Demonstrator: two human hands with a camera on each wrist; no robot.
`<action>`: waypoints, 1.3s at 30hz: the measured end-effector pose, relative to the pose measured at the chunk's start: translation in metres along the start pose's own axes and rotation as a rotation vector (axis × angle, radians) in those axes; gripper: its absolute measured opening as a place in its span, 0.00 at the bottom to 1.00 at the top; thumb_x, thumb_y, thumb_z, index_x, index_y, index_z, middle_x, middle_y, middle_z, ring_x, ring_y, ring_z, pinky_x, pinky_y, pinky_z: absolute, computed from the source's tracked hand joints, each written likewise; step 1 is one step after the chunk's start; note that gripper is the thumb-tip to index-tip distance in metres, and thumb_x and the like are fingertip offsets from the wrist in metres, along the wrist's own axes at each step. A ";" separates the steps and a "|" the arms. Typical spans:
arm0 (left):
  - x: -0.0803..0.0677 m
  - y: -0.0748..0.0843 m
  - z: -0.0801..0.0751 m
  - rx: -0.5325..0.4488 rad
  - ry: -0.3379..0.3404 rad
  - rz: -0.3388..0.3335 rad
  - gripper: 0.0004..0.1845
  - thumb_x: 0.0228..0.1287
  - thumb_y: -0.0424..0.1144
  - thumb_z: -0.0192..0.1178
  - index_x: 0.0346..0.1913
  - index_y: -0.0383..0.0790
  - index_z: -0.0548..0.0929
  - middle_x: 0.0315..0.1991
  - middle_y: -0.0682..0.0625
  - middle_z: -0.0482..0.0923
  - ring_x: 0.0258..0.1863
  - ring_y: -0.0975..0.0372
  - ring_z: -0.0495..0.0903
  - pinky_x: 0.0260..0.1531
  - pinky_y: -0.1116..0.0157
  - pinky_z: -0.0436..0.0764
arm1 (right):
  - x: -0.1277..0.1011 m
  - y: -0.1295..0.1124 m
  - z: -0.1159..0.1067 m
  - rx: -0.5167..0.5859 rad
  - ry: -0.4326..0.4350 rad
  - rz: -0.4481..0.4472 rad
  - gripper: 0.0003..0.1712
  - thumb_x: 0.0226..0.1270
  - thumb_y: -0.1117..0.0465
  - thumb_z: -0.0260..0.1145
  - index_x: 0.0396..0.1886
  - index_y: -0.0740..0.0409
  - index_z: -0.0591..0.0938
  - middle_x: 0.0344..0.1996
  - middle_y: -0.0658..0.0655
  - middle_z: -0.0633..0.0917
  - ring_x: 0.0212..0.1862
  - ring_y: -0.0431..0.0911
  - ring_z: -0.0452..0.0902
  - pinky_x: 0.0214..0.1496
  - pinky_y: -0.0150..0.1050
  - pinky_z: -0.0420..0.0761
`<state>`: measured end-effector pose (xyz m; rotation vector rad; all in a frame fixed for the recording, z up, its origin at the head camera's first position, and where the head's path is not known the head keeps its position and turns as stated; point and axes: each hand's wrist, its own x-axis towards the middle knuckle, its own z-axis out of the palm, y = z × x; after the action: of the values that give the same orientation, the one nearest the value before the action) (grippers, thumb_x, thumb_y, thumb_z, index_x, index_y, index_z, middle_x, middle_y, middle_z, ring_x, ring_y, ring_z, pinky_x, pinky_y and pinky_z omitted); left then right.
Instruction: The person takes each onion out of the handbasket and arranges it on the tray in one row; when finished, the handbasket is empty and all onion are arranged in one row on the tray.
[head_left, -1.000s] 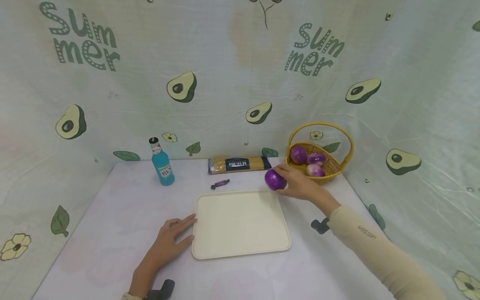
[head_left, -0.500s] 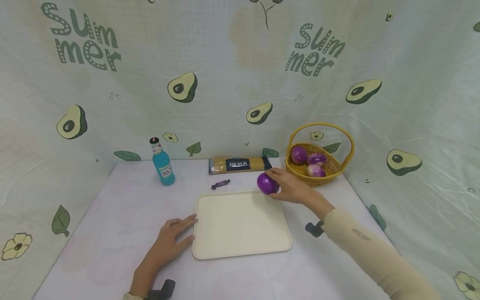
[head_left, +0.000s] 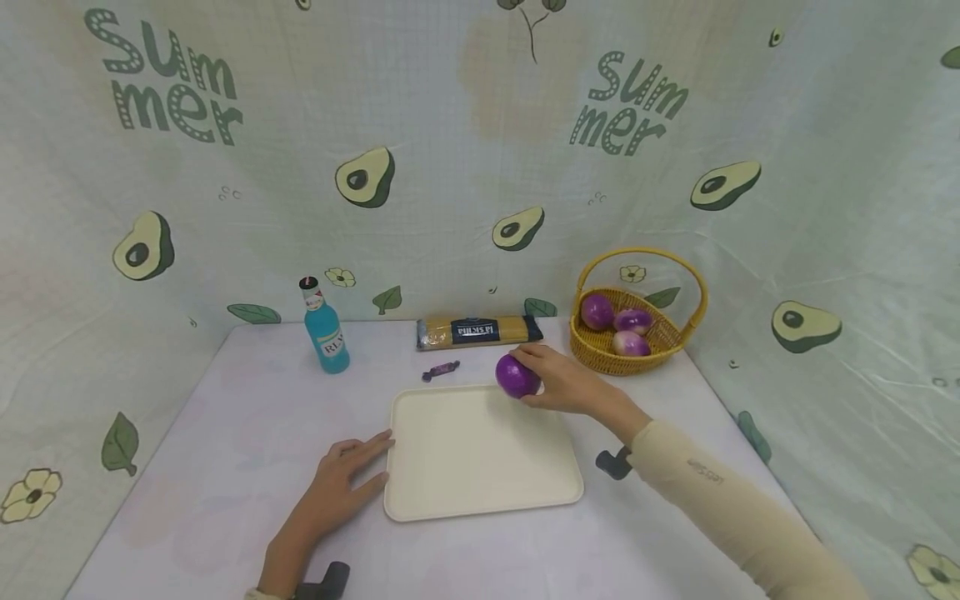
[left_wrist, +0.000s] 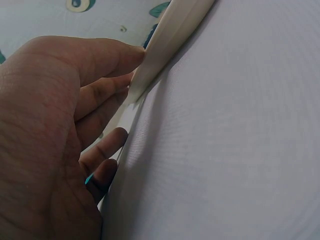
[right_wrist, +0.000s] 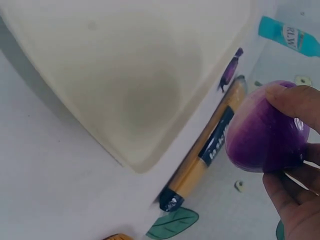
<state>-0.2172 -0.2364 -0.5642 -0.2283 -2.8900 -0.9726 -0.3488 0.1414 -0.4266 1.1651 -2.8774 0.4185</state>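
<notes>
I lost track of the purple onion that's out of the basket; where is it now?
The purple onion is held in the right hand, above the far right edge of the cream tray, left of the basket.

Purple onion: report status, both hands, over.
Right hand grips purple onion above the far edge of the cream tray. Left hand flat, steadying tray's left rim. Tray bare.

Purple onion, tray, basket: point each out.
purple onion [head_left: 514,376], head view, middle of its visible skin.
tray [head_left: 480,504], head view, near rim.
basket [head_left: 600,357], head view, woven front wall.
</notes>
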 end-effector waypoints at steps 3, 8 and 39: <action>0.000 -0.001 0.001 0.004 -0.004 -0.011 0.29 0.65 0.58 0.63 0.69 0.64 0.75 0.69 0.65 0.70 0.66 0.52 0.64 0.63 0.35 0.63 | 0.002 -0.004 0.002 0.022 -0.003 -0.007 0.44 0.55 0.59 0.80 0.70 0.64 0.71 0.68 0.67 0.70 0.67 0.59 0.69 0.65 0.51 0.75; 0.000 -0.001 0.002 0.003 -0.007 -0.016 0.29 0.65 0.58 0.63 0.70 0.65 0.74 0.69 0.66 0.70 0.66 0.53 0.64 0.63 0.35 0.63 | 0.006 -0.010 0.006 0.037 -0.021 -0.005 0.45 0.55 0.60 0.80 0.71 0.63 0.70 0.68 0.67 0.70 0.68 0.60 0.68 0.65 0.53 0.74; 0.001 -0.001 0.001 0.020 0.001 -0.020 0.29 0.65 0.57 0.64 0.69 0.65 0.74 0.69 0.64 0.70 0.67 0.51 0.63 0.65 0.35 0.61 | 0.032 -0.041 0.022 0.065 -0.061 -0.032 0.45 0.56 0.59 0.79 0.72 0.62 0.69 0.69 0.65 0.70 0.69 0.58 0.66 0.68 0.52 0.71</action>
<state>-0.2182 -0.2363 -0.5656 -0.1980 -2.9055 -0.9461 -0.3420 0.0865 -0.4346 1.2538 -2.9130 0.4881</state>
